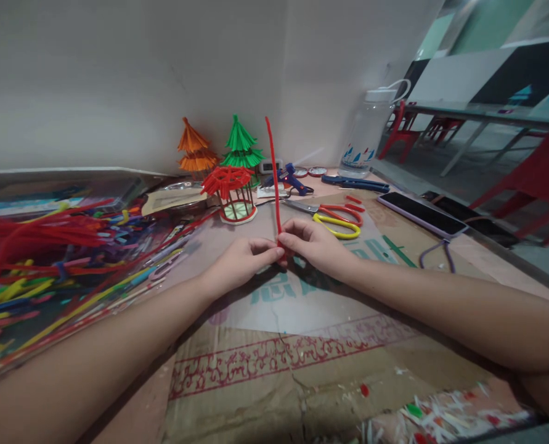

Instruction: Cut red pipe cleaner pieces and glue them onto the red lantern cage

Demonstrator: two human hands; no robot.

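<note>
A red pipe cleaner (273, 172) stands nearly upright above the cardboard sheet (302, 345). Its lower end is pinched between both hands. My left hand (241, 262) closes on it from the left, thumb and fingertips together. My right hand (313, 243) closes on it from the right, touching the left fingertips. Behind them stands a small red-roofed pavilion model (231, 194) on a white base.
A heap of coloured pipe cleaners (47, 259) fills the left side. Orange (193, 151) and green (241, 148) paper towers, a blue glue gun (290, 179), scissors (334, 219), pliers (355, 183), a water bottle (369, 132) and two phones (422, 214) lie behind and right.
</note>
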